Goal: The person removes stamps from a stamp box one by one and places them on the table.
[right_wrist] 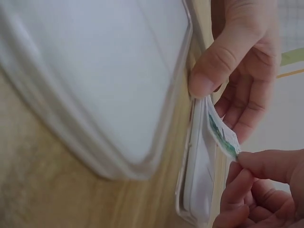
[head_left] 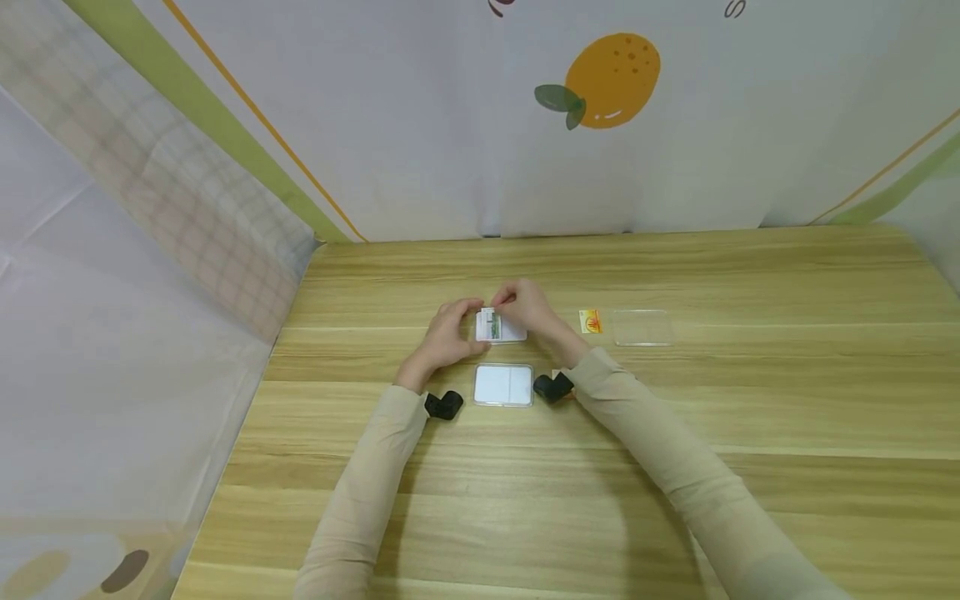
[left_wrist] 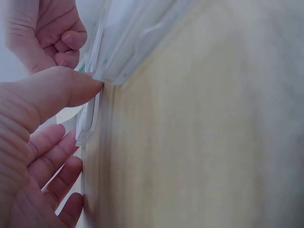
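Observation:
My right hand (head_left: 527,307) pinches the edge of a small stamp (right_wrist: 223,134) with a green picture and white border, between thumb and forefinger. The stamp is bent and lies over a flat white-backed display case (head_left: 514,332). At the left end of that case, my left hand (head_left: 447,335) holds it, thumb on the near edge and forefinger by the far edge. In the left wrist view its other fingers (left_wrist: 71,173) are spread loosely beside the case. Nearer to me lies a second white case (head_left: 492,384) with a clear rim and a dividing line.
A yellow and red stamp (head_left: 590,322) lies to the right on the wooden table (head_left: 480,500), beside a clear plastic cover (head_left: 643,328). Another small piece (head_left: 557,373) shows partly behind the black right wrist camera (head_left: 552,388). A printed cloth (head_left: 420,133) hangs behind the table.

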### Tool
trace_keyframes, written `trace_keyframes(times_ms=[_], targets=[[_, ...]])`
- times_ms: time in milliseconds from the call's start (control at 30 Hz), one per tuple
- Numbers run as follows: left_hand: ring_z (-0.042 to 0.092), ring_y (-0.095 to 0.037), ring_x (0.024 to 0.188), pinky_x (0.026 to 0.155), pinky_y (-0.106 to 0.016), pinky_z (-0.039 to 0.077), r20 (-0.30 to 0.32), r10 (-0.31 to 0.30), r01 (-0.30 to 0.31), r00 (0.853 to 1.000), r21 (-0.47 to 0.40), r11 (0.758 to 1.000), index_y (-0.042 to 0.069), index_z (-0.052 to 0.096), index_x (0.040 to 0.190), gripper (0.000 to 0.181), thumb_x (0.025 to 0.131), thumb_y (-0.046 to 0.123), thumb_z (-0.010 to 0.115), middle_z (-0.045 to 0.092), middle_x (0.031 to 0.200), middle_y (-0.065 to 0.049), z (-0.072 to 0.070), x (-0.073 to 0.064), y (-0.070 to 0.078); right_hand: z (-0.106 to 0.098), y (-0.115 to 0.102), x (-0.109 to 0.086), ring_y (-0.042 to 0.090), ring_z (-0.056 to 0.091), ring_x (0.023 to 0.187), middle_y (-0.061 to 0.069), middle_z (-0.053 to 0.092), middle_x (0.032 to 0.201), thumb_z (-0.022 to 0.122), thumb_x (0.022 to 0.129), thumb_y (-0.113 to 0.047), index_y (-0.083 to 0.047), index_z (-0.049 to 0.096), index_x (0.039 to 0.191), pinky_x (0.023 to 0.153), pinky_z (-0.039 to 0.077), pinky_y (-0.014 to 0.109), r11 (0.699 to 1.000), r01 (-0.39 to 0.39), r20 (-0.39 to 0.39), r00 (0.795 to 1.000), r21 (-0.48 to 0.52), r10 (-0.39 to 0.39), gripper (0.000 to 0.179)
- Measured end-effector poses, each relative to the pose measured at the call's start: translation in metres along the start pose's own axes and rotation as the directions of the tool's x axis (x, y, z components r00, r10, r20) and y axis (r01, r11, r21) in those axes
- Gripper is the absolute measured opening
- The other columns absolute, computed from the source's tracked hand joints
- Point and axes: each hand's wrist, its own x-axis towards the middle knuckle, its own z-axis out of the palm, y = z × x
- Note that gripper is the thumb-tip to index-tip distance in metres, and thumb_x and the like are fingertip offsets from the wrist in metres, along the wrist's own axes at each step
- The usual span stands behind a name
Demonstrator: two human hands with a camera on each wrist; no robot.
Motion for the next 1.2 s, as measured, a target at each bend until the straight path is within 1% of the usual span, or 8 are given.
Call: trace_keyframes(times_ms=[133, 267, 500, 800, 1033, 1200], targets=[[0.036, -0.028, 0.125, 0.106, -0.043, 0.028, 0.001, 0.002, -0.002, 1.0, 0.003, 1.0, 0.002, 0.045, 0.135, 0.069, 0.075, 0.011, 0.077, 0.049, 0.134, -0.013, 0.0, 0.0, 0.0, -0.002, 0.002, 0.0, 0.015, 0.052, 0.069, 0.012, 0.063, 0.079, 0.061, 0.082, 0.004, 0.007, 0.066, 0.083, 0.058, 0.041, 0.017, 1.0, -0.014, -0.006, 1.0, 0.021, 0.014, 0.006], [0.037, -0.028, 0.125, 0.107, -0.042, 0.028, 0.0, 0.011, -0.011, 1.0, 0.008, 1.0, 0.002, 0.045, 0.134, 0.068, 0.075, 0.012, 0.077, 0.049, 0.134, -0.013, 0.0, 0.001, 0.0, -0.004, 0.005, 0.0, 0.015, 0.052, 0.069, 0.013, 0.063, 0.081, 0.06, 0.083, 0.003, 0.006, 0.066, 0.085, 0.058, 0.041, 0.017, 1.0, -0.007, -0.003, 1.0, 0.022, 0.007, 0.007], [0.037, -0.028, 0.125, 0.107, -0.042, 0.028, 0.006, 0.025, -0.025, 1.0, 0.018, 1.0, 0.001, 0.044, 0.134, 0.068, 0.076, 0.012, 0.076, 0.05, 0.134, -0.012, -0.001, 0.002, 0.0, -0.008, 0.008, -0.002, 0.014, 0.051, 0.071, 0.012, 0.062, 0.083, 0.059, 0.086, 0.002, 0.006, 0.065, 0.089, 0.06, 0.042, 0.018, 0.995, -0.035, 0.01, 0.999, 0.09, 0.034, 0.009], [0.037, -0.028, 0.124, 0.105, -0.042, 0.029, 0.007, 0.012, -0.012, 1.0, 0.009, 1.0, 0.002, 0.045, 0.135, 0.067, 0.076, 0.013, 0.076, 0.05, 0.134, -0.011, 0.0, 0.002, -0.001, -0.017, 0.006, -0.006, 0.016, 0.051, 0.077, 0.012, 0.062, 0.089, 0.059, 0.088, -0.003, 0.005, 0.065, 0.094, 0.064, 0.043, 0.02, 0.988, -0.104, 0.038, 0.994, 0.115, 0.1, 0.011], [0.037, -0.028, 0.123, 0.105, -0.043, 0.03, 0.008, 0.012, -0.012, 1.0, 0.009, 1.0, 0.002, 0.045, 0.135, 0.068, 0.076, 0.011, 0.076, 0.05, 0.134, -0.012, 0.0, 0.002, -0.001, -0.025, 0.003, -0.01, 0.017, 0.054, 0.082, 0.014, 0.063, 0.094, 0.058, 0.088, -0.002, 0.006, 0.064, 0.098, 0.068, 0.045, 0.022, 0.985, -0.112, 0.046, 0.993, 0.13, 0.107, 0.015], [0.038, -0.028, 0.123, 0.105, -0.043, 0.03, 0.01, 0.01, -0.01, 1.0, 0.007, 1.0, 0.002, 0.044, 0.135, 0.068, 0.076, 0.011, 0.077, 0.05, 0.134, -0.012, 0.0, 0.001, 0.001, -0.031, 0.002, -0.014, 0.019, 0.054, 0.086, 0.014, 0.062, 0.096, 0.058, 0.088, -0.003, 0.005, 0.064, 0.099, 0.07, 0.045, 0.023, 0.987, -0.11, 0.042, 0.993, 0.115, 0.106, 0.015]])
